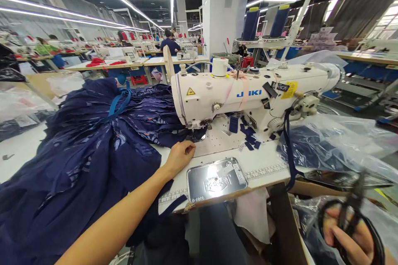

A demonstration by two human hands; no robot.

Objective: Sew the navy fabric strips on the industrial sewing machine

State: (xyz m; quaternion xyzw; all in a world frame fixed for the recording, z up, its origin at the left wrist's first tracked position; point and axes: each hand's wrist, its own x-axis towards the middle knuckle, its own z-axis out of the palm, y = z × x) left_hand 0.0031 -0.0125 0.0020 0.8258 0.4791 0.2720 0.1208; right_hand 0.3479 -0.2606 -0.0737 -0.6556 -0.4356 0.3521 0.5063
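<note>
My left hand [183, 155] rests at the needle area of a white sewing machine [224, 91], its fingers curled together by the edge of navy fabric [174, 137]. Whatever lies between those fingertips is hidden. The fabric runs under the presser foot [196, 132] and joins a large navy bundle [102, 145] tied with a blue strap [120, 101]. At the lower right, my right hand [348, 232] grips black scissors [351, 211], blurred, with the blades pointing up. These are over a plastic bag and away from the machine.
Small navy fabric pieces [248, 134] lie on the machine bed. A shiny metal plate [217, 178] sits at the table's front edge beside a printed ruler [267, 170]. Clear plastic bags [336, 136] cover the right side, above an open cardboard box [286, 223]. People work farther back.
</note>
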